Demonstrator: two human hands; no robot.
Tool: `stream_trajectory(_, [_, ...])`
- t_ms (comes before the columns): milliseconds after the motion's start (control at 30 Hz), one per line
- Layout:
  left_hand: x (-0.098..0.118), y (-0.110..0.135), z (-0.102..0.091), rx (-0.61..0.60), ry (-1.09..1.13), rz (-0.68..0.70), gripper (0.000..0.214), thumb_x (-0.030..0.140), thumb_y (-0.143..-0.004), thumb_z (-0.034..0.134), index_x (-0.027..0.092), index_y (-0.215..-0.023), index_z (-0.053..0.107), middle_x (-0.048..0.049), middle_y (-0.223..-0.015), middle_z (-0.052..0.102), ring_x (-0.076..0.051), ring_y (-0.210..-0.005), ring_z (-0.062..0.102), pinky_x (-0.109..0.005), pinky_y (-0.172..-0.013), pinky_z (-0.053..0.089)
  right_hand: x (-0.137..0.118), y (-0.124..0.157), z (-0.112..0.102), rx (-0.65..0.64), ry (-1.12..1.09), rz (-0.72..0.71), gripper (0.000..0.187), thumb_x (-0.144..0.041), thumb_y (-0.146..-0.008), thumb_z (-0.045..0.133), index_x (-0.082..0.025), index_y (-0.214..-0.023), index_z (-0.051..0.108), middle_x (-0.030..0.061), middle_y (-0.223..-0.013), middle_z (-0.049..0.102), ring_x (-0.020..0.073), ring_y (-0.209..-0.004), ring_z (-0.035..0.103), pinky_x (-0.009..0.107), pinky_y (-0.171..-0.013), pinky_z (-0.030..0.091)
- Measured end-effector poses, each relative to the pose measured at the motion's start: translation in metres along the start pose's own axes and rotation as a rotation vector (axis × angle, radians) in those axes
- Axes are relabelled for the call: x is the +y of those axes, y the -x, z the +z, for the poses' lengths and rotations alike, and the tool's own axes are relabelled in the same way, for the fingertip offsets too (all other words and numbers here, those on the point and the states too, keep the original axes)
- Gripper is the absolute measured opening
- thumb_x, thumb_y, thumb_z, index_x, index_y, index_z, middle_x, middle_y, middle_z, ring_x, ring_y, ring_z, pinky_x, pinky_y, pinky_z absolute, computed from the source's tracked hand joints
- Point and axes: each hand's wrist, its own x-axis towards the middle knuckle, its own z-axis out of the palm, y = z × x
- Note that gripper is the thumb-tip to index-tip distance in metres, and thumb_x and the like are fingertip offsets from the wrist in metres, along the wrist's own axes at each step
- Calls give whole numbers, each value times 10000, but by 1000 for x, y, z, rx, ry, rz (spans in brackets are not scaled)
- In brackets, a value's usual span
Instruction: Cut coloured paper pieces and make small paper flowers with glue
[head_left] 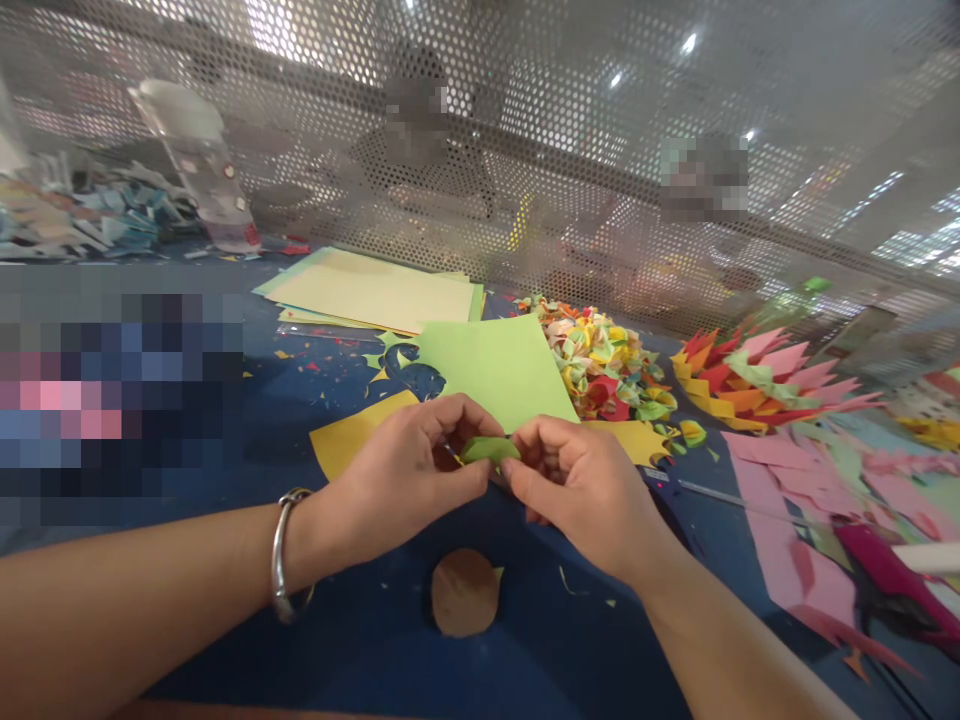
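My left hand (409, 470) and my right hand (581, 480) meet over the blue table, each pinching one end of a small folded green paper piece (489, 449). Fingers of both hands are curled tight around it. A silver bangle (283, 555) circles my left wrist. Just behind the hands lies a light green paper sheet (499, 365) and a yellow sheet with cut-out shapes (352, 435). A brown paper disc (465, 592) rests on the table below my hands.
A stack of pale yellow sheets (375, 290) lies at the back. A heap of small folded paper pieces (607, 365), spiky coloured paper shapes (757, 380) and pink paper strips (795, 500) fill the right. A perforated screen (525, 150) separates other people. Scissors (675, 485) lie right of my hand.
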Motion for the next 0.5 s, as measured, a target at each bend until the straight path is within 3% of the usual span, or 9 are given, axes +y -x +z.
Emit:
stream_trajectory(233, [0, -1, -5, 10, 52, -50, 204, 118, -695, 621, 202, -871, 559, 78, -657, 554, -78, -503, 516, -209, -468, 423, 0, 0, -2, 10, 65, -24, 126, -224, -811, 640, -209, -729, 546, -85, -565, 457, 88, -486, 455, 224, -462, 381])
stream_trajectory(367, [1, -4, -13, 41, -10, -69, 186, 129, -700, 613, 192, -872, 578, 49, -721, 585, -94, -570, 570, -218, -511, 452, 0, -3, -7, 9, 92, -17, 158, -230, -810, 632, -218, -705, 513, -82, -560, 480, 85, -460, 464, 228, -452, 363])
stream_trajectory(500, [4, -3, -13, -66, 15, -73, 152, 207, -787, 614, 188, -937, 604, 38, -715, 596, -101, -535, 549, -244, -503, 445, 0, -2, -10, -7, 94, 2, 148, -224, -816, 628, -217, -711, 524, -81, -566, 484, 87, -468, 468, 229, -462, 363])
